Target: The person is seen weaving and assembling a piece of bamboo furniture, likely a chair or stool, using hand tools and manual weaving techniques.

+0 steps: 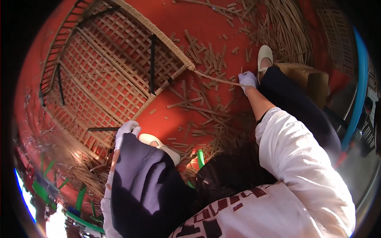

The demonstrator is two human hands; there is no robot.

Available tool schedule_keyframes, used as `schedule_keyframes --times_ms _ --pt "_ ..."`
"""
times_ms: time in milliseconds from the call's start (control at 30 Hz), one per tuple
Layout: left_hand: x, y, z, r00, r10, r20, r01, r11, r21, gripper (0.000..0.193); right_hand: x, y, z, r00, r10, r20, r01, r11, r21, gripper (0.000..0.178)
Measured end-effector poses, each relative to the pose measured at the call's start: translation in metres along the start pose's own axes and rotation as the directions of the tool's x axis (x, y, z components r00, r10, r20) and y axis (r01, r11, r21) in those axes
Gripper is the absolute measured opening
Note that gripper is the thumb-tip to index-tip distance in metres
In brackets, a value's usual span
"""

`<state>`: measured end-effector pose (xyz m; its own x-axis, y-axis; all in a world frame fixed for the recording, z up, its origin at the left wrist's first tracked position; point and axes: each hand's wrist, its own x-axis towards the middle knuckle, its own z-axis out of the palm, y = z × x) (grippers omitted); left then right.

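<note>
A large tan wicker frame (113, 65) with open lattice weave and dark bars lies on the red floor at the upper left. Its near right corner has a tightly wrapped rim. From that corner a thin cane strand (218, 79) runs out taut to the right. My right hand (248, 79), in a white glove, is closed on the strand's far end, close to my right shoe. My left hand (127, 127), also gloved, rests with curled fingers at the frame's near edge, by a dark bar. What lies under its fingertips is partly hidden.
Short cane offcuts (210, 55) litter the red floor (162, 115) between my feet. A bundle of long strands (287, 27) lies at the upper right, with a cardboard box (303, 77) beside my right leg. Green bars (80, 198) stand at the lower left.
</note>
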<state>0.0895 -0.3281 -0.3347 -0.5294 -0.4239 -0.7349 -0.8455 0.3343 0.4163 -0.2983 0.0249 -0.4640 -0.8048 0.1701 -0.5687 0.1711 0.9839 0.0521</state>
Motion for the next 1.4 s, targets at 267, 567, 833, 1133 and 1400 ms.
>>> schedule_keyframes --times_ms 267,567,833,1133,1400 --pt "-0.076 0.014 -0.079 0.908 0.049 -0.417 -0.08 0.995 -0.056 0.026 -0.084 0.015 -0.042 0.952 -0.158 0.262 0.26 0.87 -0.419 0.038" --pt "-0.279 0.162 -0.154 0.578 0.279 -0.767 -0.371 0.927 0.057 0.024 -0.235 -0.041 -0.251 0.483 -0.875 0.023 0.847 0.474 0.24 0.024" --pt "-0.365 0.276 0.04 0.641 0.284 -0.713 -0.763 0.335 -0.552 0.02 -0.432 0.066 -0.294 0.096 -0.984 0.151 0.445 0.178 0.878 0.024" --pt "-0.348 0.275 0.119 0.621 0.334 -0.71 -0.783 0.302 -0.543 0.021 -0.431 0.146 -0.274 0.491 -0.844 0.214 0.369 0.424 0.827 0.009" --pt "-0.346 0.275 0.129 0.737 0.356 -0.575 -0.675 0.344 -0.652 0.008 -0.442 0.177 -0.259 0.536 -0.822 0.191 0.337 0.416 0.844 0.01"
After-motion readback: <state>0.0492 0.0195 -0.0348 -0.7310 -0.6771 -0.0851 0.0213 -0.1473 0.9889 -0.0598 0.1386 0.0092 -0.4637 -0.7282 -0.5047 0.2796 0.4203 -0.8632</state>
